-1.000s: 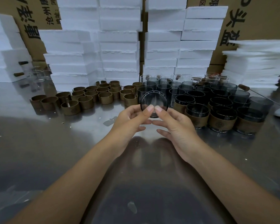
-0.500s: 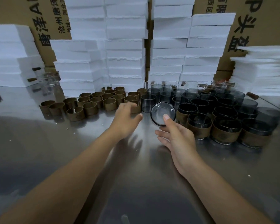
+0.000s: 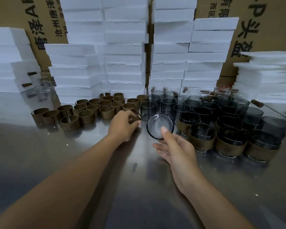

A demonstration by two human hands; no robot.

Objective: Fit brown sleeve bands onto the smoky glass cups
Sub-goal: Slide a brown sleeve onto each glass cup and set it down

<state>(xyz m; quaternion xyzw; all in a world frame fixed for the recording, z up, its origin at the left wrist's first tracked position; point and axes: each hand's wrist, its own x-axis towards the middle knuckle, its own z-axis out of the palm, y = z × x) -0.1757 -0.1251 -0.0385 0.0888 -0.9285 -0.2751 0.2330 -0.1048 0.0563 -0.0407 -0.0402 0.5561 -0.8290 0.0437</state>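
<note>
Head view: right hand [image 3: 177, 151] clamps smoky round glass cup [image 3: 157, 125], base facing camera; left hand [image 3: 122, 124] pinches brown curled sleeve band [image 3: 135, 117] just left of base.

A reflective stainless-steel table [image 3: 73, 162] carries a cluster of upright brown sleeve bands [image 3: 89, 113] at mid-left. Bare smoky glass cups [image 3: 168, 104] stand just beside them, band-wrapped smoky cups [image 3: 229, 142] at front right, stacked white foam blocks [image 3: 125, 63] along the back, and scattered white crumbs [image 3: 67, 144] at left.
</note>
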